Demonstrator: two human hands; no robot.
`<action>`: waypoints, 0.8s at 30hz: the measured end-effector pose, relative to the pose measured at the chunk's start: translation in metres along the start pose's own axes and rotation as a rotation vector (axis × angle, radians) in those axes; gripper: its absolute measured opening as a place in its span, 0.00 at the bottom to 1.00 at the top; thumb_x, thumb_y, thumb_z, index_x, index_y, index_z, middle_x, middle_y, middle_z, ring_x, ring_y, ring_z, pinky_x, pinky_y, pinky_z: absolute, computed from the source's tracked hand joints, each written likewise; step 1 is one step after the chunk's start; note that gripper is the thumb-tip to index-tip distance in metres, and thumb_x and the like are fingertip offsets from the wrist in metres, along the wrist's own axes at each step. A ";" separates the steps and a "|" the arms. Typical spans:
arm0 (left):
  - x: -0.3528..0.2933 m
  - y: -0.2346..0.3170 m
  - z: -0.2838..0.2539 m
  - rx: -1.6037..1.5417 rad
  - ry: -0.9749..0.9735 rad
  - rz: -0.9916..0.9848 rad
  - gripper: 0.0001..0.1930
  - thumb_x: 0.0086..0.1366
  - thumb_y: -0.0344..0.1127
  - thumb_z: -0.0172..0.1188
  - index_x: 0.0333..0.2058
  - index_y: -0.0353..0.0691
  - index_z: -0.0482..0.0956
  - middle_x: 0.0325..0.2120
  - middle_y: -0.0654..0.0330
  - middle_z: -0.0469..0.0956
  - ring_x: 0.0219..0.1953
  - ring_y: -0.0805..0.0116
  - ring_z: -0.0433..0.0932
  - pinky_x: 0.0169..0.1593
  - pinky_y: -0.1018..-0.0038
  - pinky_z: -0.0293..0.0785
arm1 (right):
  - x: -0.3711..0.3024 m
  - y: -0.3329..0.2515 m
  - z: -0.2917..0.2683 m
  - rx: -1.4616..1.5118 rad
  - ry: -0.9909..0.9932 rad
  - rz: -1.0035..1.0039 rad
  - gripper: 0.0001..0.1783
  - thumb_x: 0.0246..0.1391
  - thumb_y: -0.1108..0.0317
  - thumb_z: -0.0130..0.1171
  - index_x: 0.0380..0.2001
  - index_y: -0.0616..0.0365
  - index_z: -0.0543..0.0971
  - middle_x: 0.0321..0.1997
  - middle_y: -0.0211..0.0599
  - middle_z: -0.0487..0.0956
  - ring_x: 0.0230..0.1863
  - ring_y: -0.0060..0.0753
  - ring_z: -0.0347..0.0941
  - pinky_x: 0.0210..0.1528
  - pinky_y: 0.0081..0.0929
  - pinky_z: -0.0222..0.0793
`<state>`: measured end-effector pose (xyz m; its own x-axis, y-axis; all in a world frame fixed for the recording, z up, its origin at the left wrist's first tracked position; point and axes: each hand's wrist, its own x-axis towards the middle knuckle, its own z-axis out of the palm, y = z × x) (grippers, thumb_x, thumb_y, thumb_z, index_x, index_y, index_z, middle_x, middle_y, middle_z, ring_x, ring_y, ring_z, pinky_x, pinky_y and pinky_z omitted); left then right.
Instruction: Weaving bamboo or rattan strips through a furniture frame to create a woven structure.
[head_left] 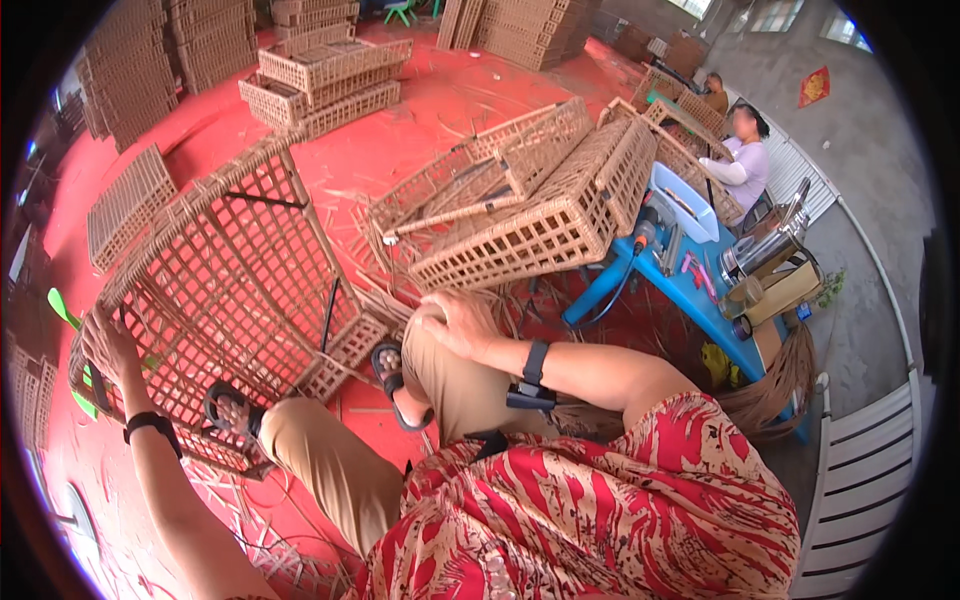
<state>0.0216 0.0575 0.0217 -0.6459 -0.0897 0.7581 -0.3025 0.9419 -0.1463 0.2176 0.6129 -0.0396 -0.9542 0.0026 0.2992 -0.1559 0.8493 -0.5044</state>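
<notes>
A large brown woven basket (235, 265) stands tilted on its side in front of my legs, its open grid facing me. At its left edge my left hand (110, 350) is closed around the rim. My right hand (465, 322) lies over my right knee, its fingers draped and nothing seen in them. Beyond that knee, other woven baskets (510, 235) lie stacked at an angle, their lattice sides toward me. A dark brace (262, 200) crosses the inner corner of the basket I hold.
To the right is a blue table (695, 300) with a power drill (645, 228), a light blue tray (685, 200), a steel container (755, 250) and a cardboard box (785, 285). Cane strands (785, 385) hang beside it. A co-worker (742, 160) sits beyond. More baskets (325, 75) stand on the red floor.
</notes>
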 end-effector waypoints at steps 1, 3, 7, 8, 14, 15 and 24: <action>0.003 -0.002 0.002 -0.003 0.017 0.003 0.27 0.59 0.38 0.55 0.58 0.45 0.62 0.54 0.57 0.68 0.57 0.58 0.64 0.60 0.61 0.57 | 0.002 0.002 0.000 -0.002 0.021 -0.022 0.19 0.48 0.55 0.55 0.39 0.57 0.77 0.41 0.43 0.76 0.47 0.46 0.70 0.51 0.40 0.63; 0.005 -0.001 0.001 0.011 0.016 0.001 0.26 0.59 0.38 0.55 0.57 0.45 0.64 0.54 0.57 0.68 0.57 0.58 0.65 0.59 0.61 0.58 | 0.005 -0.005 -0.009 -0.028 -0.009 0.003 0.20 0.48 0.55 0.55 0.40 0.57 0.76 0.41 0.44 0.77 0.48 0.45 0.70 0.51 0.40 0.64; 0.005 0.002 -0.003 0.024 -0.003 0.004 0.25 0.60 0.39 0.53 0.56 0.44 0.65 0.54 0.58 0.69 0.56 0.58 0.66 0.58 0.61 0.59 | 0.002 0.002 -0.001 -0.007 0.018 -0.016 0.20 0.47 0.55 0.55 0.40 0.56 0.77 0.41 0.44 0.77 0.48 0.45 0.71 0.52 0.40 0.63; 0.002 -0.001 0.000 0.016 0.002 0.008 0.25 0.60 0.39 0.53 0.57 0.44 0.64 0.54 0.58 0.69 0.56 0.58 0.66 0.58 0.61 0.59 | 0.000 -0.001 0.001 0.005 0.021 -0.010 0.20 0.47 0.55 0.55 0.39 0.56 0.77 0.41 0.43 0.77 0.48 0.45 0.71 0.52 0.40 0.63; 0.001 0.003 -0.002 -0.039 0.019 -0.032 0.28 0.58 0.36 0.57 0.58 0.46 0.63 0.52 0.59 0.68 0.57 0.60 0.64 0.60 0.62 0.57 | -0.001 -0.005 -0.006 -0.030 -0.027 0.010 0.20 0.48 0.55 0.56 0.40 0.57 0.76 0.44 0.43 0.77 0.48 0.45 0.71 0.53 0.40 0.64; 0.000 0.005 -0.004 -0.046 0.010 -0.031 0.27 0.58 0.36 0.56 0.58 0.46 0.63 0.52 0.59 0.68 0.57 0.60 0.64 0.60 0.62 0.56 | -0.002 -0.003 -0.005 -0.021 -0.007 0.007 0.21 0.47 0.54 0.55 0.39 0.57 0.77 0.42 0.44 0.76 0.48 0.45 0.71 0.52 0.40 0.64; 0.001 0.006 -0.003 -0.040 -0.019 -0.022 0.27 0.60 0.37 0.54 0.58 0.44 0.62 0.52 0.58 0.67 0.57 0.58 0.62 0.60 0.61 0.56 | 0.001 -0.002 -0.005 -0.022 -0.005 0.031 0.20 0.47 0.54 0.54 0.40 0.55 0.77 0.43 0.42 0.76 0.50 0.44 0.69 0.54 0.39 0.62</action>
<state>0.0216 0.0637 0.0238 -0.6530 -0.1166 0.7483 -0.2886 0.9518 -0.1035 0.2182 0.6135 -0.0344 -0.9597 0.0266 0.2797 -0.1205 0.8604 -0.4952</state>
